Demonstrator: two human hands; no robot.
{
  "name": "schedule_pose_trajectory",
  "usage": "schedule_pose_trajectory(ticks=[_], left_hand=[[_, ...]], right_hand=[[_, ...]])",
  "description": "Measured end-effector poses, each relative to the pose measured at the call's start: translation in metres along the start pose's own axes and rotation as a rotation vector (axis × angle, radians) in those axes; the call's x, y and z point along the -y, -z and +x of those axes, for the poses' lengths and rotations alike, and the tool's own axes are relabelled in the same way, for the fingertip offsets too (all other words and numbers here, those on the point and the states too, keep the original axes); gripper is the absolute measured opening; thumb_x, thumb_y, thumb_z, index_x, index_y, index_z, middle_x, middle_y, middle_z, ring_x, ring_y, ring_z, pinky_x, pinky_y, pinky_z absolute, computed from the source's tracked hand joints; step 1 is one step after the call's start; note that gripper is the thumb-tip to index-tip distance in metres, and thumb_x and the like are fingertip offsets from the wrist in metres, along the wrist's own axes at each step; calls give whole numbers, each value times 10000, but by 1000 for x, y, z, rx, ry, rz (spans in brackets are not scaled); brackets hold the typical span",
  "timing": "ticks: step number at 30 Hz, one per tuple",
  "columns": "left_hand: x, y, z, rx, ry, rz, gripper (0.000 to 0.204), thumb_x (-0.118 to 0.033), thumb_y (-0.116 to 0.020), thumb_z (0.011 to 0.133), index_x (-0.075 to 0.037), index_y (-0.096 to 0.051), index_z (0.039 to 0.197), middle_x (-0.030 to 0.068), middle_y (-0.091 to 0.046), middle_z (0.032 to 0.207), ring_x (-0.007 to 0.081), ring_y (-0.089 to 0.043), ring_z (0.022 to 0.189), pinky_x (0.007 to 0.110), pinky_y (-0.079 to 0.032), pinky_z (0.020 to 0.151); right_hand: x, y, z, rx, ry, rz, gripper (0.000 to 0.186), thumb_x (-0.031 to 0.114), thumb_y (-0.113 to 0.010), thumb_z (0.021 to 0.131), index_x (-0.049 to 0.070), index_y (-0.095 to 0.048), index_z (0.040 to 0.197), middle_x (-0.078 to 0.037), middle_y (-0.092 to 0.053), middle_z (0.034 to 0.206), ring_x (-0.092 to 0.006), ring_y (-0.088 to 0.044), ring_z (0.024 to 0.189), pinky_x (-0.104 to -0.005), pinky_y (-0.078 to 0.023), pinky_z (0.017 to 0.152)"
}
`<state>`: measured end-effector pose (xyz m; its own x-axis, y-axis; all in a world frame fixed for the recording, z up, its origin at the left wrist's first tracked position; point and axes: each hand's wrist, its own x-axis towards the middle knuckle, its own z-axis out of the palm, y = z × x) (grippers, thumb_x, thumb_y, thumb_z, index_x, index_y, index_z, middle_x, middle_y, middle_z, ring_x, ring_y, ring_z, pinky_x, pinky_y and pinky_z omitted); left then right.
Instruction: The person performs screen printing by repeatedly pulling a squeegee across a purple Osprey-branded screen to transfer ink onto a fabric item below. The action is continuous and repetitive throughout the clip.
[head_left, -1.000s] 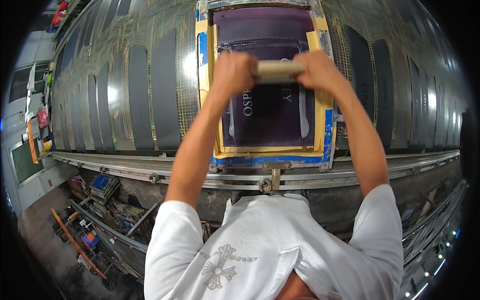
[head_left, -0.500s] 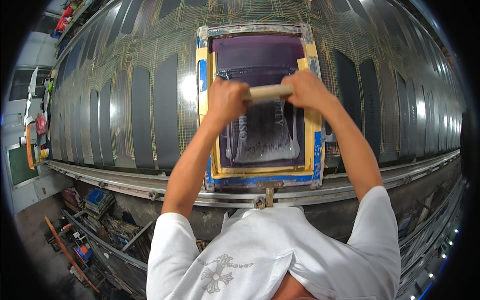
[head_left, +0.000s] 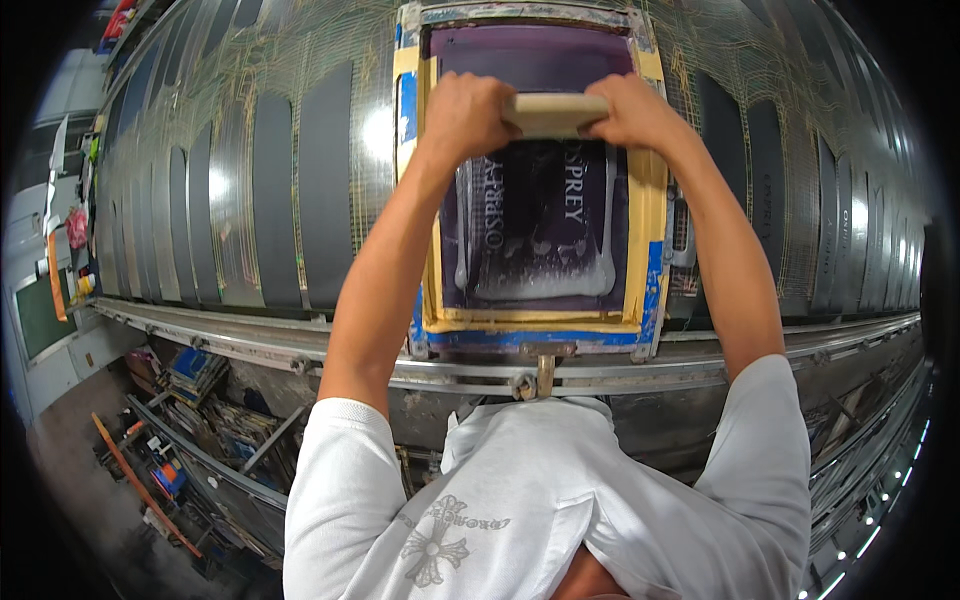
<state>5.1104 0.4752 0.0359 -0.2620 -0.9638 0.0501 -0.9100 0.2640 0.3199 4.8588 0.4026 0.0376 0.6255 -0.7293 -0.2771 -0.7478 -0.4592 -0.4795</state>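
Note:
A pale-handled squeegee (head_left: 556, 115) spans the far half of a screen-printing frame (head_left: 650, 300). My left hand (head_left: 468, 115) is closed round its left end, and my right hand (head_left: 632, 112) round its right end. The blade below the handle is mostly hidden by my hands. The frame's rim carries yellow and blue tape, and its mesh (head_left: 540, 215) is dark purple with pale lettering. Wet, clear-looking ink (head_left: 535, 290) lies in streaks along the mesh's sides and in a band at its near end.
The frame rests on a long table (head_left: 380, 220) with rows of dark strips (head_left: 275, 200) to both sides. A metal rail (head_left: 250, 350) runs along the near edge, with a bracket (head_left: 545, 375) at the frame. Stacked items (head_left: 200, 375) stand below left.
Both hands have moved the squeegee farther away over the mesh, toward the frame's far end. More dark mesh and lettering shows on the near side. The whole view has shifted slightly.

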Motion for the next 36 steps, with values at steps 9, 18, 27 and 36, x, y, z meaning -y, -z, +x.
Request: schedule_pose_trajectory(ticks=[9,18,27,36], left_hand=[[-97,-22,-214,-90,11,-70,342,-80,-864,605,-155,-755,921,-8,-744,913,222,-670,833,380,-444,783],[-106,-21,-229,-68,-12,-36,424,-63,-853,601,-155,-744,1000,-9,-742,1024,226,-650,895,389,-450,815],[-73,11,-246,-110,40,-153,423,-46,-812,615,-156,-750,1019,-14,-741,1004,224,-649,896,383,-454,816],[121,89,-339,-122,47,25,369,-102,-864,615,-154,-772,969,-28,-768,993,223,-655,828,382,-458,759]], right_hand=[[90,-84,-195,-125,116,16,375,296,-870,764,76,-758,1047,-145,-708,903,-328,-676,929,-438,-513,918],[-65,-86,-151,-775,-700,389,372,377,-632,1002,24,-721,1080,-212,-734,1018,-415,-687,1006,-468,-521,880],[2,-38,-150,-741,-591,687,283,341,-668,1014,62,-710,987,38,-523,591,-54,-438,472,-282,-313,429],[163,-186,-4,-850,-427,743,311,313,-693,972,4,-693,1005,-110,-660,723,-213,-626,664,-379,-493,661]])
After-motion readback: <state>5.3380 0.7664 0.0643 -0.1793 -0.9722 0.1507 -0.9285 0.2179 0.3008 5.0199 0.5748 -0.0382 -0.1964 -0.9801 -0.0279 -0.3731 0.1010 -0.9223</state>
